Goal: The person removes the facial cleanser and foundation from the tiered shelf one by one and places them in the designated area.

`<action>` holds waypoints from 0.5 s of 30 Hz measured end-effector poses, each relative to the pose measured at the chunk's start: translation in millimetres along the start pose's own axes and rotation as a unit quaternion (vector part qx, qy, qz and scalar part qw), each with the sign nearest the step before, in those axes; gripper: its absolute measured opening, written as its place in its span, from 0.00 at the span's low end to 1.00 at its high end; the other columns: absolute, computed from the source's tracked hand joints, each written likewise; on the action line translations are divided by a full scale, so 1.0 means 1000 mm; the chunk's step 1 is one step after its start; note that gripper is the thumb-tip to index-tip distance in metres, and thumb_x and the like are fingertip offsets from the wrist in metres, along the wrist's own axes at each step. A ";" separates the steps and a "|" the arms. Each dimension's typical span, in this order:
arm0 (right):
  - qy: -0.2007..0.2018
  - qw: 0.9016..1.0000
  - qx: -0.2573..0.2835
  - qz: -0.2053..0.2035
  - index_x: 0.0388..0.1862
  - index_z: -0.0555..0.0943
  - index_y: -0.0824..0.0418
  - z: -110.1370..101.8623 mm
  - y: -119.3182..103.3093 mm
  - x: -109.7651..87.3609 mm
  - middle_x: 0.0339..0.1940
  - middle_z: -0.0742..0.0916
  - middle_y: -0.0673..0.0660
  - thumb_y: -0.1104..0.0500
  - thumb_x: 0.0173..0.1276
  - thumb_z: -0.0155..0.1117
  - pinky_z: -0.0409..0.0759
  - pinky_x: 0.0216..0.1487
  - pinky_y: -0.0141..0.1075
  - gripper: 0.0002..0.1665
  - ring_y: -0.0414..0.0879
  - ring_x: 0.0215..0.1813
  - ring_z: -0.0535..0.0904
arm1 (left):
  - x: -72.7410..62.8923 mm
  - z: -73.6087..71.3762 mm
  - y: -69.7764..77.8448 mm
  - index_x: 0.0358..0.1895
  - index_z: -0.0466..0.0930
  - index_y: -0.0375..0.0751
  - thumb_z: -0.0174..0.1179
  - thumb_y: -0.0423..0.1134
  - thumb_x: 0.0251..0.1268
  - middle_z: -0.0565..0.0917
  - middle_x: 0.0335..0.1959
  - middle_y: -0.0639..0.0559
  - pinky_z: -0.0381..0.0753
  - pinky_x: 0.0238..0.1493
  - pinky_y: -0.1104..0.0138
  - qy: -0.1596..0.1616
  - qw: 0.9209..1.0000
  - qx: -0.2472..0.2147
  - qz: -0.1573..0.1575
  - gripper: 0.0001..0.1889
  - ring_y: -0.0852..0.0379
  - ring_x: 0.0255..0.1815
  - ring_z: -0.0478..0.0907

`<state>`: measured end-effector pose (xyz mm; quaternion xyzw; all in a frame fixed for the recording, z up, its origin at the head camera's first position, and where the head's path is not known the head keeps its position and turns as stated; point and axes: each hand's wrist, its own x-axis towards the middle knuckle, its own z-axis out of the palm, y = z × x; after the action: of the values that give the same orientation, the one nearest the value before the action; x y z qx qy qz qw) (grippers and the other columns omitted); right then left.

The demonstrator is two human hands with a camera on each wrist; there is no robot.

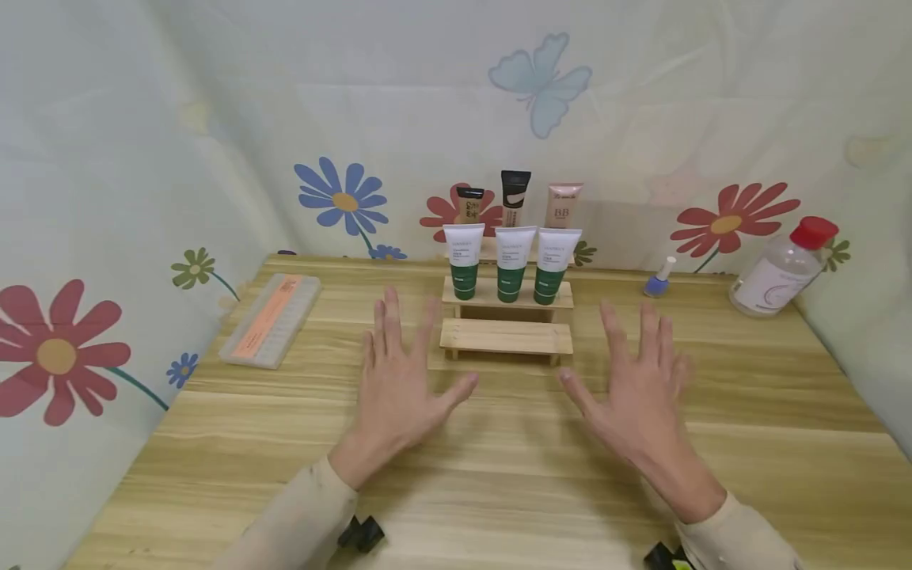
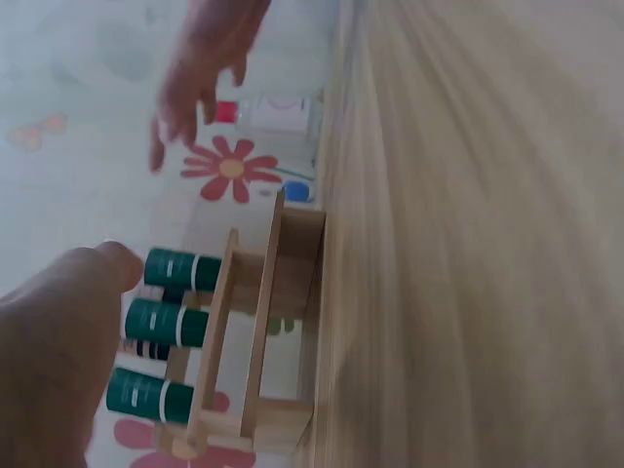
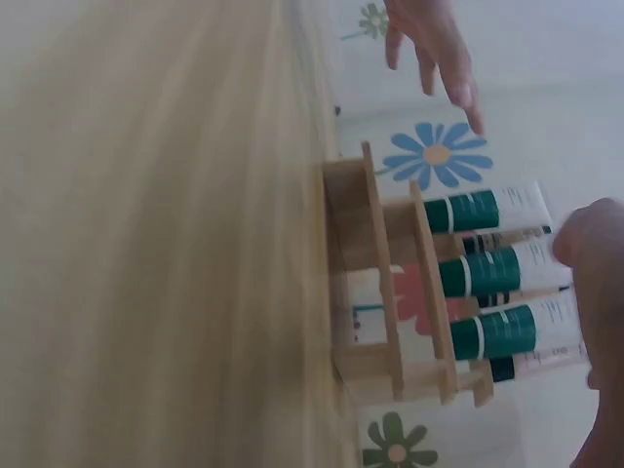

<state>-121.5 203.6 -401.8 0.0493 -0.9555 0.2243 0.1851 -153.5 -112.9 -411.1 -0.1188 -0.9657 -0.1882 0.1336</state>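
Both hands hover over the table with fingers spread, holding nothing. My left hand (image 1: 399, 388) is in front and left of a small stepped wooden stand (image 1: 506, 336); my right hand (image 1: 641, 404) is to its front right. On the stand's middle step stand three white-and-green tubes: a left tube (image 1: 464, 261), a middle tube (image 1: 511, 264) and a right tube (image 1: 556, 265). Behind them on the top step are a small black-capped tube (image 1: 470, 204), a taller black tube (image 1: 515, 196) and a pink BB tube (image 1: 564, 204). The lowest step is bare.
A flat clear case (image 1: 272, 321) with an orange label lies at the left. On the right stand a blue nail polish bottle (image 1: 659, 279) with a white cap and a clear bottle (image 1: 777, 273) with a red cap. A flowered curtain (image 1: 420, 95) hangs around the wooden table (image 1: 499, 475).
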 end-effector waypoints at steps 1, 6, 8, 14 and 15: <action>0.025 0.999 0.022 -0.004 0.95 0.53 0.48 -0.004 0.002 0.004 0.94 0.48 0.71 0.33 0.74 0.68 0.48 0.74 0.89 0.59 0.81 0.90 0.45 | 0.004 -0.001 -0.002 0.95 0.36 0.62 0.60 0.79 0.70 0.22 0.92 0.41 0.56 0.83 0.28 0.006 1.000 -0.025 -0.003 0.61 0.29 0.93 0.36; 0.079 0.984 0.162 0.001 0.93 0.60 0.51 -0.018 0.015 0.027 0.90 0.64 0.65 0.45 0.78 0.70 0.70 0.74 0.77 0.51 0.70 0.86 0.64 | 0.021 0.000 -0.013 0.94 0.47 0.54 0.66 0.64 0.76 0.34 0.94 0.37 0.75 0.72 0.29 0.015 0.988 -0.155 -0.012 0.52 0.27 0.87 0.61; 0.074 0.973 0.217 0.017 0.92 0.62 0.49 -0.020 0.022 0.034 0.88 0.70 0.61 0.49 0.82 0.69 0.78 0.74 0.64 0.46 0.65 0.83 0.70 | 0.027 0.005 -0.017 0.93 0.51 0.52 0.66 0.58 0.78 0.40 0.94 0.37 0.77 0.73 0.32 0.007 0.977 -0.211 -0.015 0.49 0.30 0.84 0.66; 0.055 0.925 0.374 0.025 0.89 0.68 0.49 -0.016 0.038 0.055 0.78 0.80 0.60 0.60 0.82 0.72 0.81 0.65 0.25 0.42 0.58 0.76 0.80 | 0.040 0.029 -0.029 0.88 0.60 0.50 0.64 0.48 0.84 0.63 0.86 0.39 0.83 0.72 0.44 -0.015 0.929 -0.364 -0.055 0.37 0.38 0.77 0.77; 0.050 0.918 0.392 0.024 0.88 0.68 0.49 -0.014 0.038 0.058 0.77 0.80 0.61 0.60 0.81 0.72 0.81 0.65 0.25 0.41 0.56 0.75 0.80 | 0.042 0.034 -0.031 0.87 0.62 0.49 0.64 0.46 0.85 0.66 0.85 0.39 0.83 0.71 0.45 -0.016 0.921 -0.385 -0.064 0.35 0.38 0.76 0.79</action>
<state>-177.6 243.6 -384.0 0.0841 -0.7814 0.5874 0.1931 -208.8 -119.8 -438.5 -0.1024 -0.8266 -0.5512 0.0498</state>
